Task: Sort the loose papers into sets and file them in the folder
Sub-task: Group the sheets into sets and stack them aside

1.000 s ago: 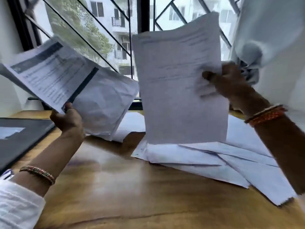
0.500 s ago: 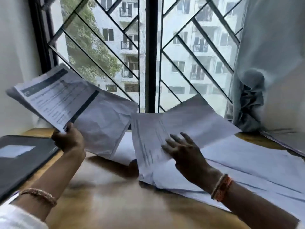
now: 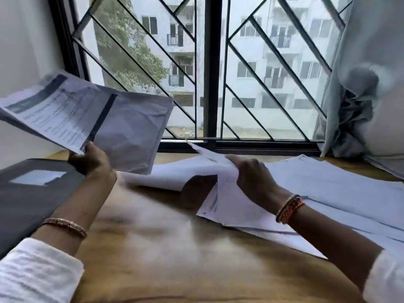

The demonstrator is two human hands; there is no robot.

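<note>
Since the frame half a second earlier, the right hand (image 3: 253, 178) has changed from lying flat with spread fingers on the top sheet to curling round it, and the white printed sheet of paper (image 3: 220, 193) has been bent up at its edge, off the spread of loose white papers (image 3: 328, 189) that covers the right half of the wooden tabletop (image 3: 170, 248). The left hand (image 3: 89, 158) is held raised over the left side of the tabletop, its fingers closed round the lower corner of a fanned set of printed sheets with a dark header band (image 3: 65, 110). The dark grey flat folder with a pale label (image 3: 28, 193) lies shut at the left edge of the tabletop, just below that hand. The sorting stage appears to be under way, with nothing yet filed. The paper is judged light, thin and limp: it will flop and crease if seized in the middle, and single sheets may slide or cling together. A hold near an edge or corner, thumb on top and fingers beneath, is likely to serve best, and the gathered set should be squared against the tabletop before it is slipped into the folder.
</note>
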